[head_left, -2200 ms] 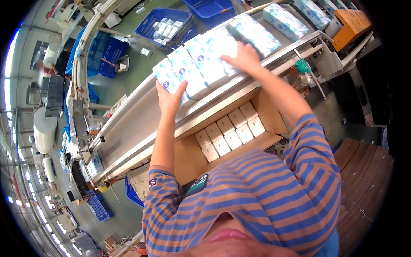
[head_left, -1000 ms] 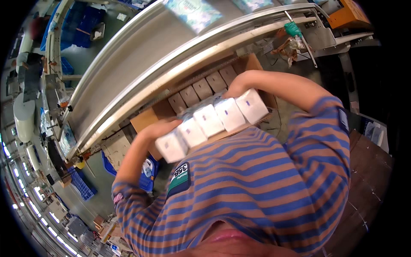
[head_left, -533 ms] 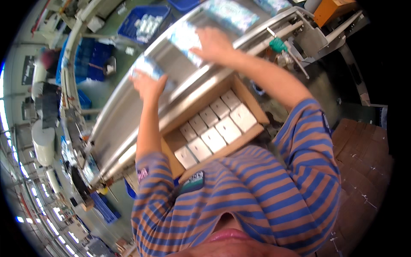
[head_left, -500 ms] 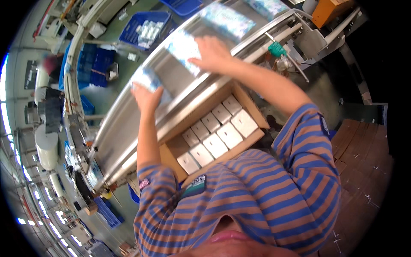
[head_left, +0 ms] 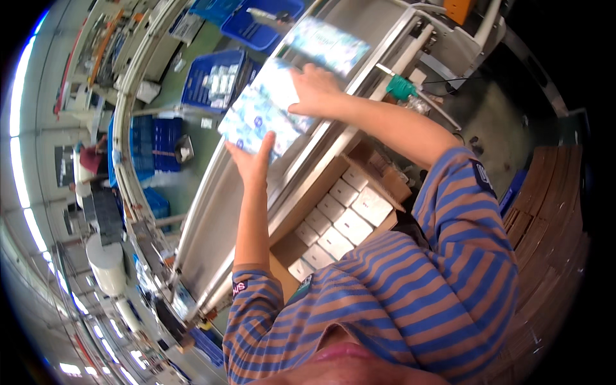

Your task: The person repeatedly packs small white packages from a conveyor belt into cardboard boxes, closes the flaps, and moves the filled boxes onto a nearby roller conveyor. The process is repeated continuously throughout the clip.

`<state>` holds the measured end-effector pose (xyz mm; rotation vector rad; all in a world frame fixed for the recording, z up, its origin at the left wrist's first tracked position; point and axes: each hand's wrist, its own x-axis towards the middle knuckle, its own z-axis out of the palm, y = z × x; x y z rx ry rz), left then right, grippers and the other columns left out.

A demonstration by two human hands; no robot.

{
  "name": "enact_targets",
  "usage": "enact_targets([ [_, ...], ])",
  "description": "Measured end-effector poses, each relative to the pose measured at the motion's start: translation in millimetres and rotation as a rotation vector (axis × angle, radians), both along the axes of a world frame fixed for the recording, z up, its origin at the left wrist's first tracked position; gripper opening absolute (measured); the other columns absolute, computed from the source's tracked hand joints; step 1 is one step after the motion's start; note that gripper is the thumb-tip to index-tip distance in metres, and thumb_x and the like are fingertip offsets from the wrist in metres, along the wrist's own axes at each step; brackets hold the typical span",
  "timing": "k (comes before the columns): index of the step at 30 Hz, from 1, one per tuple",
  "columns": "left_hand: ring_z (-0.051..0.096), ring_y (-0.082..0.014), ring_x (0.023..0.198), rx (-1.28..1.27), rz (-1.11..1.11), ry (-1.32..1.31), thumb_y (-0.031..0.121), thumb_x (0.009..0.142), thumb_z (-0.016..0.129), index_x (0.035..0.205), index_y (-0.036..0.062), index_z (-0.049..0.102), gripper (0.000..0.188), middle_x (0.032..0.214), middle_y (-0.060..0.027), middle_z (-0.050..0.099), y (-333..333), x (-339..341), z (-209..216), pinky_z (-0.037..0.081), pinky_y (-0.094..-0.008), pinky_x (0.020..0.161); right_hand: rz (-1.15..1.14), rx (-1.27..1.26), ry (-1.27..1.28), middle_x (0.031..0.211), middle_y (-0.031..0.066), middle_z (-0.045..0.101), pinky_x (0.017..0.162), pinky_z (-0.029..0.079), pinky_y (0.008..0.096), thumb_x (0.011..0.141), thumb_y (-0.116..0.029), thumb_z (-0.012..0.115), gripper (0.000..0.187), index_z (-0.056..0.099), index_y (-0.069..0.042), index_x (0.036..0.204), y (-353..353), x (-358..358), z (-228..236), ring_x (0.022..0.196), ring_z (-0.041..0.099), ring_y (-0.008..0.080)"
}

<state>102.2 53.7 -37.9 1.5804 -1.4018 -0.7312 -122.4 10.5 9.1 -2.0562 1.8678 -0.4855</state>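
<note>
A row of white and blue wrapped packs (head_left: 260,109) lies on the metal conveyor (head_left: 218,218), pressed between my hands. My left hand (head_left: 253,160) is flat against the near end of the row. At the far end, my right hand (head_left: 314,86) lies on top of the packs. Below the conveyor stands an open cardboard box (head_left: 321,186), and rows of white packs (head_left: 340,218) lie in it. Another wrapped pack (head_left: 327,48) lies further along the belt.
Blue plastic crates (head_left: 215,80) stand on the floor beyond the conveyor, some with packs in them. A person in red (head_left: 93,160) stands far left. A green-handled tool (head_left: 401,86) hangs by the machine frame. Flat cardboard is stacked on the right (head_left: 545,224).
A second ago my hands carried a row of packs down over the box. They have since gone back up to the belt and closed around a new row.
</note>
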Motion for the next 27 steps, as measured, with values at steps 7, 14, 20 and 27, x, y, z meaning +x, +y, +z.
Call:
enact_targets([
  [7,0.040,-0.0226,0.118,-0.008,-0.068,0.139,0.026,0.074,0.075,0.136,-0.0030,0.024,0.085,0.130,-0.0161,0.040,-22.8,-92.5,23.5,0.030,-0.0326,0.099,-0.183,0.023,-0.005,0.102,0.0164,0.057,0.078,0.049,0.0388,0.058,-0.049,0.075,0.073,0.058,-0.002,0.110,-59.0,-117.6,5.2,0.093,0.057,0.0297],
  [14,0.045,-0.0208,0.113,0.039,-0.152,0.207,0.028,0.077,0.072,0.132,-0.0010,0.030,0.075,0.127,-0.0125,0.044,-53.5,-126.5,20.0,0.034,-0.0326,0.095,-0.602,0.025,0.093,0.117,0.0228,0.056,0.093,0.042,0.0397,0.063,-0.053,0.069,0.088,0.046,0.004,0.126,-88.8,-224.6,48.8,0.110,0.053,0.0333],
  [20,0.044,-0.0207,0.115,0.163,-0.110,0.339,0.024,0.077,0.071,0.133,-0.0020,0.029,0.074,0.128,-0.0141,0.042,-45.1,-114.0,27.7,0.034,-0.0327,0.096,0.076,0.175,0.091,0.107,0.0181,0.062,0.082,0.048,0.0396,0.061,-0.054,0.070,0.072,0.061,-0.001,0.109,-96.9,-208.9,46.5,0.098,0.060,0.0297],
  [27,0.046,-0.0214,0.114,0.214,0.025,0.282,0.020,0.075,0.073,0.133,-0.0009,0.031,0.074,0.126,-0.0123,0.046,17.6,5.1,31.7,0.035,-0.0335,0.096,0.525,0.060,-0.245,0.105,0.0181,0.062,0.088,0.045,0.0375,0.071,-0.050,0.065,0.057,0.062,-0.009,0.109,-95.1,-96.6,-26.5,0.100,0.058,0.0323],
])
